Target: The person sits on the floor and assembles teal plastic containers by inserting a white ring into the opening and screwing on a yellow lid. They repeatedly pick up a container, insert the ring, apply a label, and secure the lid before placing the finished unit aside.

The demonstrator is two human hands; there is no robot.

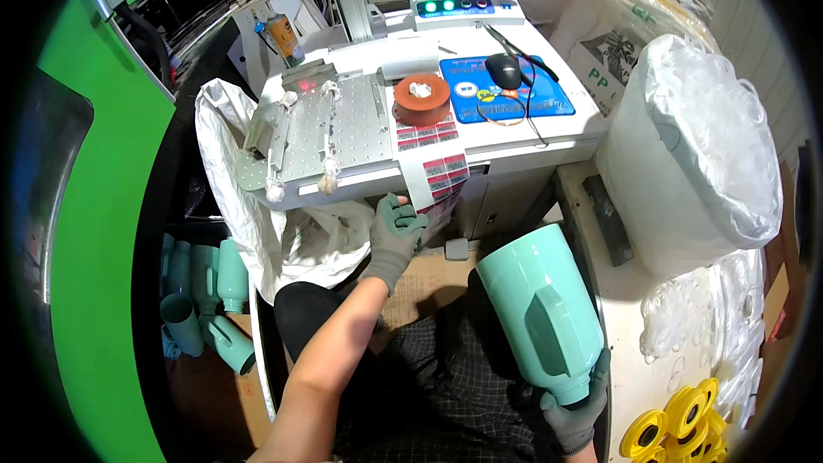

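Since no label shows on the side of the green jug (521,293) that faces the camera, I judge that the work on this piece is at an early point, but its far side is hidden, so I cannot be sure. Several red labels sit on the white strip (435,173), which runs beneath the orange roll (421,101) and hangs over the front edge of the table (561,144). More green jugs (231,277) lie at the lower left, and whether they are finished I cannot tell.

The jug is above the person's right thigh, with its wide end pointing up and away and its narrow neck toward the body. The right hand (578,420) is closed around this neck, from below and from the side, so almost the whole body of the jug extends beyond the grip, well apart from the left hand (393,236). That hand is at the left edge of the hanging strip, its fingers partly bent; whether they pinch a label, I cannot tell.
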